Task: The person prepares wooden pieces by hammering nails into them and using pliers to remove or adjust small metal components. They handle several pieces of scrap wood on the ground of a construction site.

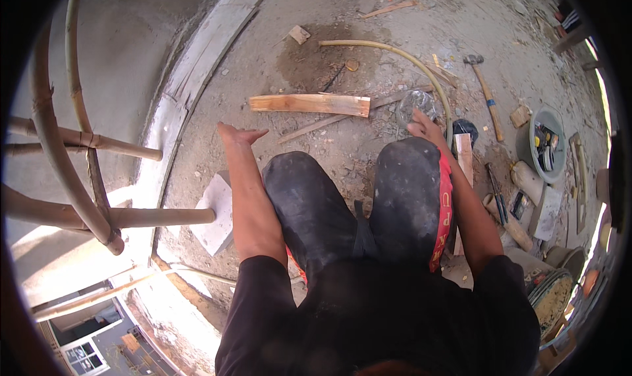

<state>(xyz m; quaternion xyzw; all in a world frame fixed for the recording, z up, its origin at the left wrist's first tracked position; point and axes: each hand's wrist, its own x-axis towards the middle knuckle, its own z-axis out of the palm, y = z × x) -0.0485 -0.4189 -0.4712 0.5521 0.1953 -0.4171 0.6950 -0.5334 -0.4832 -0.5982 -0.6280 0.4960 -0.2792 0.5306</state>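
Dusty floor (454, 20) (sunlight (72, 265) lower left)

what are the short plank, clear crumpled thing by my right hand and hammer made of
Short plank: bare, unpainted wood, from its grain.
Clear crumpled thing: probably thin, glossy plastic, since it's see-through and creased.
Hammer: brown handle, likely matte wood; dull grey head, likely metal.

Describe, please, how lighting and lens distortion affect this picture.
Head view: glare washes out patches at lower left; the long pale board seems bowed by fisheye distortion; corners are black; the left hand and short plank sit in softer light.
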